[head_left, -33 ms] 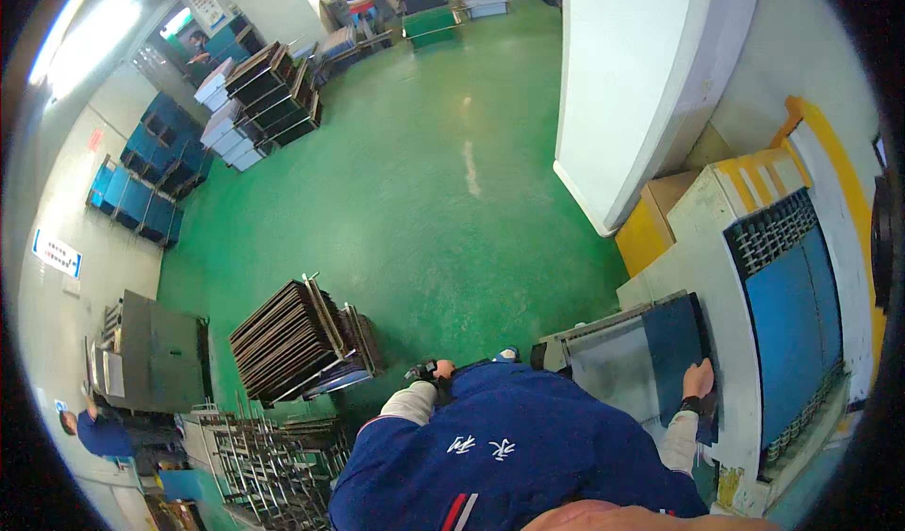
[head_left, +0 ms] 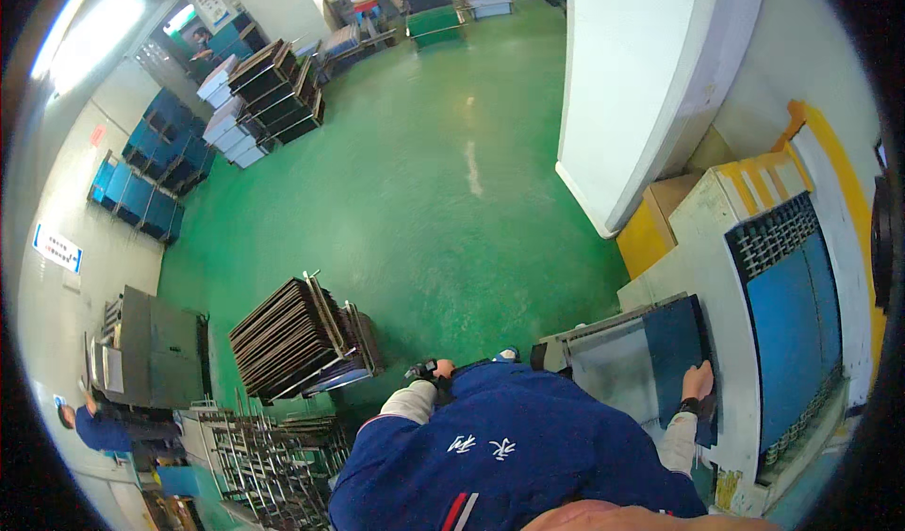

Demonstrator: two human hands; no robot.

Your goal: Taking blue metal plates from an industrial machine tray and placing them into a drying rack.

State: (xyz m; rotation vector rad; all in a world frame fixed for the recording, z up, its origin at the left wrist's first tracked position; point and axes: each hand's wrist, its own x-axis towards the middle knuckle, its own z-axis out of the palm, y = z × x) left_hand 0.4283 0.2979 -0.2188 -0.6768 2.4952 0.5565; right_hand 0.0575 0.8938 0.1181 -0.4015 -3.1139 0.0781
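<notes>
At the low grey machine on my right, my right hand (head_left: 698, 380) is closed at the right edge of a dark blue panel (head_left: 671, 343). The panel stands upright beside a pale grey sheet (head_left: 613, 366) in the machine's frame. A dark band circles that wrist. Near the front of my blue jacket (head_left: 528, 446) is my left hand (head_left: 444, 369), with a black strap or device at its wrist. Its fingers are too small and hidden to read, and nothing visible is in it.
A rack of stacked dark boards (head_left: 287, 338) stands to the left, with metal racks (head_left: 269, 465) nearer me. The machine's roller conveyor carries a blue panel (head_left: 794, 333). A white column (head_left: 627, 88) rises at the right. Another person (head_left: 104, 429) is at the far left.
Barely anything differs. The view has shifted very slightly, and the person at the far left has moved a little. Both my hands stay where they were.
</notes>
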